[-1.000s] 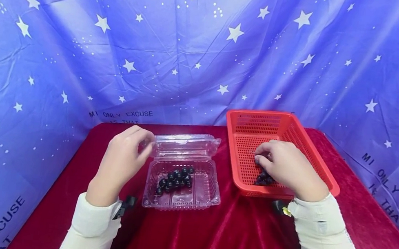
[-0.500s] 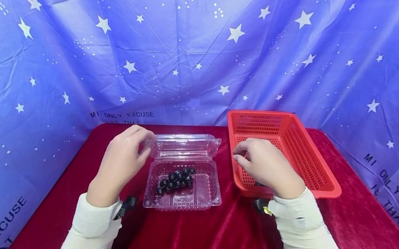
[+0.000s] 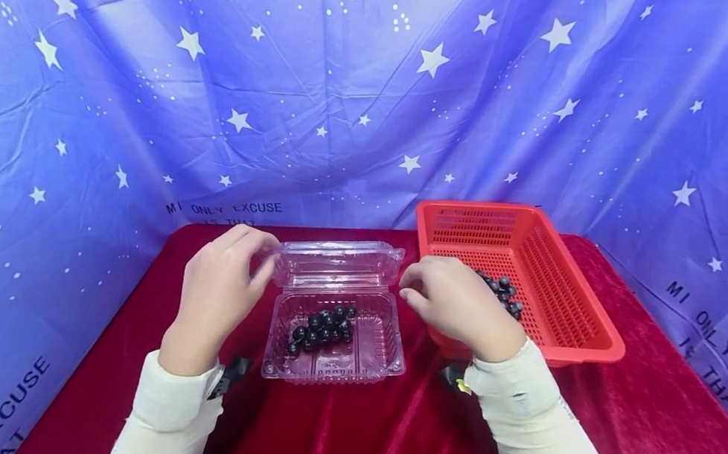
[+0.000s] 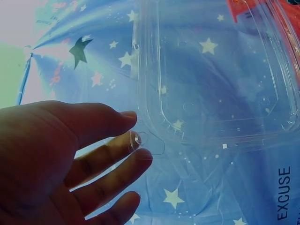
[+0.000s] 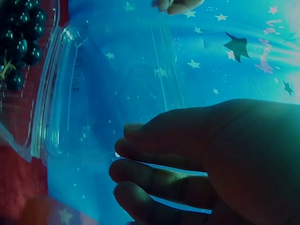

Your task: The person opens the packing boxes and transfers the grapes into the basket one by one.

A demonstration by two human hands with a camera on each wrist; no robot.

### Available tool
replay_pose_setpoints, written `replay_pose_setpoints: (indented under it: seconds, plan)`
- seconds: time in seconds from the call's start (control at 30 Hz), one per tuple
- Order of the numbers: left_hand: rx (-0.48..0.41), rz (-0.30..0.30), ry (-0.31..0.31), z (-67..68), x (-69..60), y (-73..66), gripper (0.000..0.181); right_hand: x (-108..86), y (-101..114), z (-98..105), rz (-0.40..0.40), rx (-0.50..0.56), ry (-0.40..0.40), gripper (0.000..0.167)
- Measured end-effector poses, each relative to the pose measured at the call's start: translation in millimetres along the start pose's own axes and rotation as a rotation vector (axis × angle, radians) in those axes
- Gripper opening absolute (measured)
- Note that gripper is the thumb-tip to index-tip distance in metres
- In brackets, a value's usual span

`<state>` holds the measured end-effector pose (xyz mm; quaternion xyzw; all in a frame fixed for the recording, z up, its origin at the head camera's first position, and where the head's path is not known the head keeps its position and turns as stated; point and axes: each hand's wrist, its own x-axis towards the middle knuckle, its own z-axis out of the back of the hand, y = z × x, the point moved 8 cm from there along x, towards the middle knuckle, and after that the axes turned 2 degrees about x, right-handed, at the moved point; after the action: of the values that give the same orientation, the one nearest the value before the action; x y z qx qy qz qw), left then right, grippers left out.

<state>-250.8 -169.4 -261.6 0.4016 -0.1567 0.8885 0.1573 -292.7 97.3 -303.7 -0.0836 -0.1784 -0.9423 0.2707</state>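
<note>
A clear plastic clamshell box stands with its lid raised at the back. Inside its base lies a bunch of dark grapes. My left hand is at the lid's left corner; in the left wrist view the fingertips meet the corner tab, the thumb a little apart from it. Beside the lid's right edge hovers my right hand, holding nothing, its fingers loosely bent. Whether it touches the lid is hard to tell.
To the right stands a red plastic basket with more dark grapes in it, partly behind my right hand. A dark red cloth covers the table. Blue star-patterned curtains surround it.
My right hand has moved left, from over the grapes in the basket to the lid's right side, uncovering those grapes. The left hand and the lid's left corner have shifted slightly left.
</note>
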Motion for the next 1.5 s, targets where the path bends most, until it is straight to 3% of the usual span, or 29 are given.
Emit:
replay_pose_setpoints:
  seconds: [0.33,0.73,1.5]
  plan:
    - [-0.057,0.058,0.041,-4.7,-1.4,6.0,0.007,10.2,22.3,-33.3,0.052,0.005,0.010,0.008]
    - [-0.030,0.090,0.054,-7.0,-1.1,7.7,0.007,15.1,32.6,-67.8,0.073,-0.035,0.012,0.008]
    - [-0.034,0.095,0.071,-7.5,-1.0,7.6,0.005,16.2,36.0,-103.4,0.110,-0.094,0.018,0.011]
